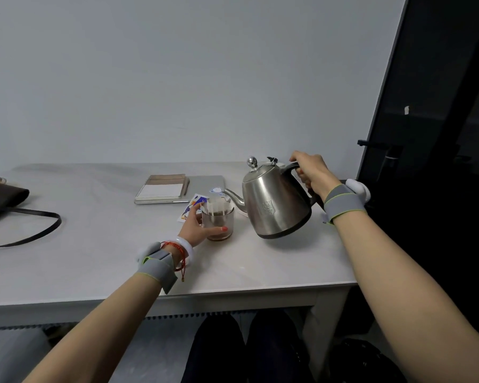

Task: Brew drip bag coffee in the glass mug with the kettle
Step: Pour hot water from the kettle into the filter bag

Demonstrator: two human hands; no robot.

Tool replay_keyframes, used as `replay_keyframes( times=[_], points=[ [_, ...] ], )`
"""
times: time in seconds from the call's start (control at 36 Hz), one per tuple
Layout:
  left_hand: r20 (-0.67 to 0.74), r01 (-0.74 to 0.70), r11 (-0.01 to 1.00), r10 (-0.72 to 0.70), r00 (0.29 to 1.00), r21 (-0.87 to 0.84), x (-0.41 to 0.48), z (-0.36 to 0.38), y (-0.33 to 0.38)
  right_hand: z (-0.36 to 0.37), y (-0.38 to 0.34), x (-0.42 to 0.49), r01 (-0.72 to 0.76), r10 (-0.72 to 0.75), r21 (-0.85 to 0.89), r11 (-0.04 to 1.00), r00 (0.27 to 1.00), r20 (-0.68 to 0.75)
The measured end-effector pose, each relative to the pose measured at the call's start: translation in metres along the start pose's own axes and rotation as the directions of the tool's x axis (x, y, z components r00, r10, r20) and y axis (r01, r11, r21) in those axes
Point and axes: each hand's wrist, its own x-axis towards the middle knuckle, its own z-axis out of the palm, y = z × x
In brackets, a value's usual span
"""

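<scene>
The glass mug (221,226) stands on the white table (94,258), with a white drip bag (217,207) hung open across its rim and brown liquid at its bottom. My left hand (196,226) grips the mug from the left, thumb across its front. My right hand (311,170) grips the black handle of the steel kettle (274,205). The kettle is tilted left and held just above the table, its spout tip close to the drip bag's right edge. No stream of water is visible.
A torn coffee sachet (190,208) lies behind the mug. Further back lie a spiral notebook (162,187) and a pen on a grey laptop (205,181). A dark bag with a strap (3,200) sits at the left. A black door frame (398,106) stands at the right.
</scene>
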Motion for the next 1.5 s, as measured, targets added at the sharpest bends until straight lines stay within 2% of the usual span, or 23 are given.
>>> replay_keyframes(
  times=[0.31,0.53,0.89,1.28,1.5],
  points=[
    [-0.037,0.007,1.000,-0.007,0.999,-0.003,0.000,-0.006,-0.006,-0.002,-0.020,-0.002,0.071,-0.069,-0.087,0.994,0.997,0.030],
    [-0.045,-0.039,0.999,0.039,0.998,0.008,-0.001,-0.011,-0.003,0.003,-0.031,-0.007,0.087,-0.081,-0.163,0.983,0.996,0.046],
    [-0.042,-0.025,0.997,0.022,0.999,-0.076,-0.001,-0.008,-0.006,0.005,-0.041,-0.009,0.129,-0.125,-0.264,0.956,0.992,0.033],
    [-0.039,-0.009,0.999,0.007,0.999,-0.045,-0.002,-0.011,-0.005,0.004,-0.040,-0.007,0.133,-0.125,-0.259,0.957,0.991,0.047],
    [-0.037,-0.003,0.999,0.002,0.999,-0.043,-0.005,-0.009,-0.005,0.005,-0.030,-0.002,0.093,-0.081,-0.199,0.976,0.995,0.064]
  ],
)
